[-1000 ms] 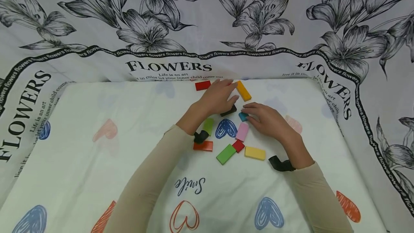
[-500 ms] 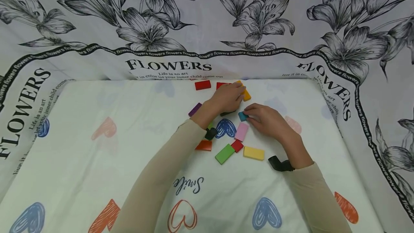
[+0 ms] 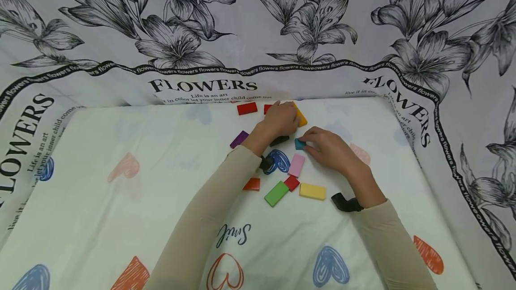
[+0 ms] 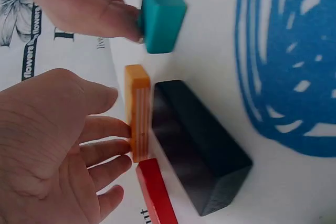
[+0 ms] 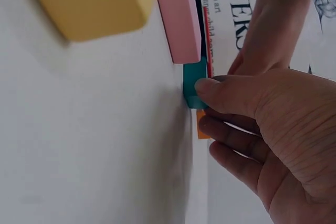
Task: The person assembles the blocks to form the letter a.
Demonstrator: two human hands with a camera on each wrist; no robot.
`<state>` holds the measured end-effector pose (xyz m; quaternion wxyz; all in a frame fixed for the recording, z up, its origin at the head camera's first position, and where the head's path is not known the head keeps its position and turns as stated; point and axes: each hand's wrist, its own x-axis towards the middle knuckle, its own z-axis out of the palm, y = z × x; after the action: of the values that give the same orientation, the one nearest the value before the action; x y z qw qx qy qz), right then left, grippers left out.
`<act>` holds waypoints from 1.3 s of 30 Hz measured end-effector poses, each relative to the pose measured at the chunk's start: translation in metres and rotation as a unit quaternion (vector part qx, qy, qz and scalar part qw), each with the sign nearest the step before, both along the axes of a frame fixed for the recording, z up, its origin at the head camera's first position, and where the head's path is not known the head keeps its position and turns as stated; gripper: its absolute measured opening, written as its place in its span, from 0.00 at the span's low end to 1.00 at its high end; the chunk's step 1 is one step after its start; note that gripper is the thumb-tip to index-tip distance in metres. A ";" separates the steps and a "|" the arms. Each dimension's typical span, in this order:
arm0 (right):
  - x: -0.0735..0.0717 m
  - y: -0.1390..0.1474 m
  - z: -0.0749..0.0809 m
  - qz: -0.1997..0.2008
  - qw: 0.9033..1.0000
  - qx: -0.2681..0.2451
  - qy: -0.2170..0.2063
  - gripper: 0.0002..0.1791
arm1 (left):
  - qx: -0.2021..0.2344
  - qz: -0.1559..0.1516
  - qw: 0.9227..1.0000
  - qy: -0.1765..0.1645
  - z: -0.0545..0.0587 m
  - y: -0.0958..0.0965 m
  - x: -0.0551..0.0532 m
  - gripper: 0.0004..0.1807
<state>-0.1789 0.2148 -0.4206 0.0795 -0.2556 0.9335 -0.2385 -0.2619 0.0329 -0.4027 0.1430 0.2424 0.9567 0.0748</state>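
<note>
The right hand (image 3: 328,149) pinches a small teal block (image 3: 299,144) between thumb and fingers, at the white cloth's surface. In the left wrist view, the left hand (image 4: 58,140) has its fingertips against the long side of an orange block (image 4: 137,111), its thumb held apart from it. A black block (image 4: 199,145) lies beside the orange one. One end of a red block (image 4: 156,190) is close by. From the head view the left hand partly covers the orange, black and red blocks. A pink block (image 3: 296,165) lies just nearer than the teal one.
Another red block (image 3: 247,108) lies at the back edge, with a purple block (image 3: 239,139) left of the left wrist. Nearer are an orange-red block (image 3: 252,184), a green block (image 3: 276,193), a small red block (image 3: 292,183) and a yellow block (image 3: 312,191).
The left hand has moved right from above the black block to the orange block, uncovering the purple block and part of a red one. The right hand stays at the teal block.
</note>
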 end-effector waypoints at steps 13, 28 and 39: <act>-0.003 -0.001 -0.004 0.008 1.000 -0.009 -0.007 0.18 | 0.024 -0.001 0.999 -0.036 -0.001 -0.006 0.003 0.19; -0.015 -0.007 0.001 0.007 1.000 -0.001 -0.009 0.16 | 0.026 -0.018 1.000 -0.002 0.005 -0.008 -0.005 0.18; -0.022 -0.008 0.001 0.012 1.000 0.004 -0.008 0.16 | 0.032 0.009 0.999 -0.018 -0.003 -0.007 -0.004 0.26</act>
<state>-0.2005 0.2069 -0.4197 0.0905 -0.2643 0.9308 -0.2358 -0.2658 0.0261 -0.4054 0.1522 0.2368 0.9532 0.1107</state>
